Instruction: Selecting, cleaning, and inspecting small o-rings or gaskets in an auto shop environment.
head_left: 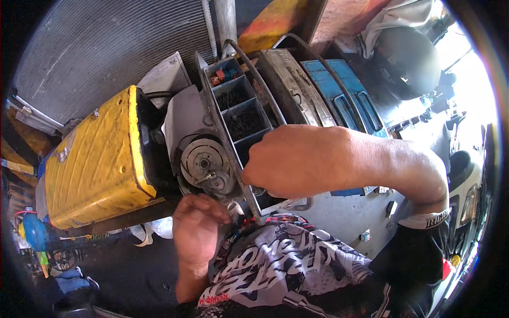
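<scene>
My right hand (289, 161) reaches across from the right into the near compartment of a grey metal toolbox tray (209, 93); its fingers are curled down inside, and what they grip is hidden. My left hand (197, 229) is below it at the tray's near corner, with its fingers bent and its fingertips hidden against a small white part. The tray's far compartments hold dark small screws and a few coloured pieces. A round metal pulley disc (204, 163) lies just left of the tray, between both hands and the yellow case (93, 159).
A ribbed radiator panel (106, 47) leans at the back left. A grey metal toolbox lid (291, 85) and a blue box (344, 95) stand right of the tray. Another person's dark rounded shape (411, 58) is at the top right. My patterned shirt (286, 259) fills the lower middle.
</scene>
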